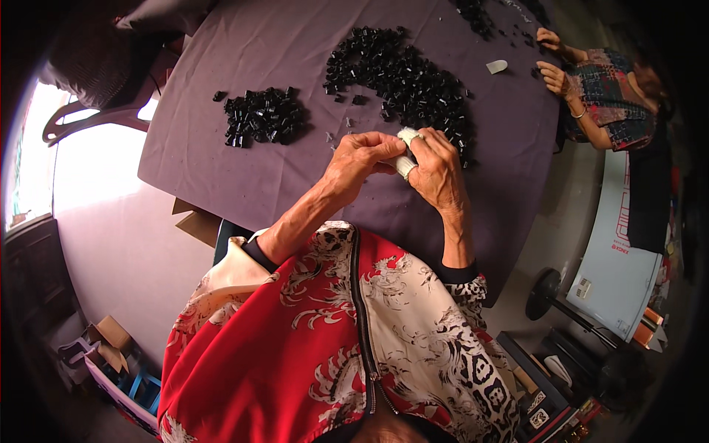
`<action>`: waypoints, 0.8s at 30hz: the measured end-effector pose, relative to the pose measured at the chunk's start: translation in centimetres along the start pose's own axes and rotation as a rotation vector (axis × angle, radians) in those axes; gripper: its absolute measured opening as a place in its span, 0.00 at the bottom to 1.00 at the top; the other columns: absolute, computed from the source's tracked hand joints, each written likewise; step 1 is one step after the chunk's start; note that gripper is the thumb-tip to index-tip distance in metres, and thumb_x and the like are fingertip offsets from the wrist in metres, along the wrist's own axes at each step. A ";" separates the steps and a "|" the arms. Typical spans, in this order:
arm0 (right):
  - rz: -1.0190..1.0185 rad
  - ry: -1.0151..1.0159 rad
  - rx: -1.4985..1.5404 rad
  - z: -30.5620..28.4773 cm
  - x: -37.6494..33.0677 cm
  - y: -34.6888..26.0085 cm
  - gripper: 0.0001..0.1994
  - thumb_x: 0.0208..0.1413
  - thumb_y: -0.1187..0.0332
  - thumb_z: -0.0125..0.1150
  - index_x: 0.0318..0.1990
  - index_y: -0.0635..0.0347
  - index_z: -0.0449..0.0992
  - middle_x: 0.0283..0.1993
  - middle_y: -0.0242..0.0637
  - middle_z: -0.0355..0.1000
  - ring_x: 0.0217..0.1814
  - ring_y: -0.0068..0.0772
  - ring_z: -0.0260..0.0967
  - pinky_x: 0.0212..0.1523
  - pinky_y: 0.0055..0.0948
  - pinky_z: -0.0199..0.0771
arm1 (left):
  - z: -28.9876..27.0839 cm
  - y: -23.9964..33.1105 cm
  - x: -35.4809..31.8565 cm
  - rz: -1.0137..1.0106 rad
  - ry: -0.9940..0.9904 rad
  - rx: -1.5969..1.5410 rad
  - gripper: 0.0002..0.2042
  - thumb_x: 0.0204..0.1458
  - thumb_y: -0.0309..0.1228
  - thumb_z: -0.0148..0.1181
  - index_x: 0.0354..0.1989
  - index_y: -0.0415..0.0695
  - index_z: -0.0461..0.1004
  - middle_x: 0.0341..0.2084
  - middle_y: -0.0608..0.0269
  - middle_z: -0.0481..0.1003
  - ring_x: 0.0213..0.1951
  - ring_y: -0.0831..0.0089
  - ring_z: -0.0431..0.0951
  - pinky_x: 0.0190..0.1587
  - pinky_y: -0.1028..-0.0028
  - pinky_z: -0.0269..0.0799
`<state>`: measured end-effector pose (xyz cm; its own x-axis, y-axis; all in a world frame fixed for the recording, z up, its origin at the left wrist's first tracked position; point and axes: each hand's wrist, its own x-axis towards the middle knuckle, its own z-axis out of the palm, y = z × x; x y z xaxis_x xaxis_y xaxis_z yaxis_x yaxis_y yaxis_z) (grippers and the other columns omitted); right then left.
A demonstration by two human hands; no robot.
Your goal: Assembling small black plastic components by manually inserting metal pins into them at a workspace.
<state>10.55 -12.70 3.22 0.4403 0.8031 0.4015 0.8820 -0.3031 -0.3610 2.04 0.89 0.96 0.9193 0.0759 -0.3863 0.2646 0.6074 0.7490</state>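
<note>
Red, cream and black patterned jacket (347,347) fills the bottom of the view, zip running straight up the middle, and from its dark cuffs both forearms rise to meet over the table. Left hand (362,159) and right hand (436,173) are pressed together, fingertips touching, and between them sits something small; what it is cannot be made out, it is hidden by the fingers, so whether either hand truly grips it I cannot tell. Right fingers (408,136) wear pale wrappings, one on the upper finger and one lower down by the knuckle. Both hands hover just above the purple tablecloth (244,173), right at the near edge of the large heap of small black parts (402,77), which curves away up the table. A smaller pile of black parts (262,116) lies well apart to the left, with a few strays beside it. Further out, a small pale piece (497,66) lies on the cloth near the far right edge. Another person in a patchwork-pattern top (613,92) sits there, that person's hands (554,77) resting at the table edge near more black parts (476,15). Down on the floor to the right stands a white carton (617,273); cardboard boxes (111,340) sit lower left.
</note>
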 end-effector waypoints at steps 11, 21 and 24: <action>0.032 -0.037 -0.114 0.1 -0.9 -0.6 0.12 0.38 0.66 0.65 0.27 0.61 0.69 0.28 0.37 0.67 0.33 0.37 0.67 0.36 0.34 0.66 | 0.2 -1.1 -0.4 -0.022 0.005 0.035 0.11 0.52 0.34 0.58 0.33 0.36 0.74 0.27 0.61 0.75 0.30 0.76 0.75 0.38 0.76 0.70; 0.047 -0.078 -0.115 0.2 -2.0 -0.3 0.16 0.40 0.59 0.67 0.26 0.60 0.68 0.26 0.35 0.66 0.32 0.36 0.66 0.34 0.34 0.65 | 0.7 -1.8 -0.6 -0.027 0.041 0.071 0.09 0.50 0.31 0.58 0.31 0.36 0.75 0.25 0.62 0.75 0.29 0.77 0.73 0.37 0.76 0.69; 0.051 -0.077 -0.110 0.2 -2.4 -0.3 0.16 0.41 0.58 0.66 0.25 0.60 0.68 0.26 0.36 0.66 0.31 0.36 0.66 0.34 0.34 0.65 | 0.5 -1.9 -0.7 -0.050 -0.014 0.070 0.08 0.52 0.32 0.58 0.31 0.38 0.74 0.27 0.64 0.75 0.31 0.78 0.73 0.38 0.77 0.68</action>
<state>9.20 -14.42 2.17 0.4747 0.8208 0.3177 0.8737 -0.3958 -0.2829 1.08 -0.72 0.07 0.9083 0.0357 -0.4168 0.3294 0.5534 0.7650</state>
